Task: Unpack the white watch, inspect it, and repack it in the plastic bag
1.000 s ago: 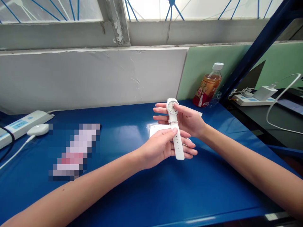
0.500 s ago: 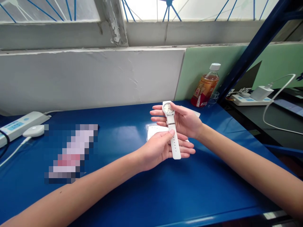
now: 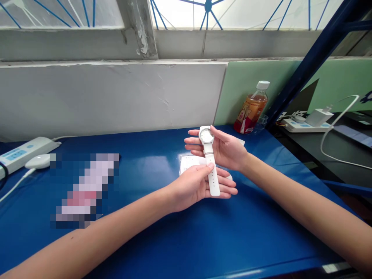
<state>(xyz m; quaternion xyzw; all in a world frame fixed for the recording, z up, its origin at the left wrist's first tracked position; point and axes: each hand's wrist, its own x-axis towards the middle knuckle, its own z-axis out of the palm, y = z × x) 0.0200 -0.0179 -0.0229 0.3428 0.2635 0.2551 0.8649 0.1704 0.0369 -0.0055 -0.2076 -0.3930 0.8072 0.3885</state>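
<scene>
A white wristwatch (image 3: 207, 136) with a round dial and a long holed strap is held between both hands above the blue table. My left hand (image 3: 193, 186) pinches the strap under its thumb, with the fingers stretched out beneath it. At the dial end, my right hand (image 3: 228, 149) supports the watch on its fingers, its thumb against the case edge. Glare whitens the dial. Behind the hands lies a white packet (image 3: 186, 162), partly covered by them.
On the left are a power strip (image 3: 24, 153), a white charger (image 3: 40, 161) with its cable and a pixelated flat object (image 3: 90, 182). A drink bottle (image 3: 251, 110) stands at the back right, near the blue metal post (image 3: 308, 58). Another power strip (image 3: 305, 126) sits beyond it.
Both hands keep their hold on the watch. The watch tilts slightly, and its dial now catches more glare. The view has shifted a little.
</scene>
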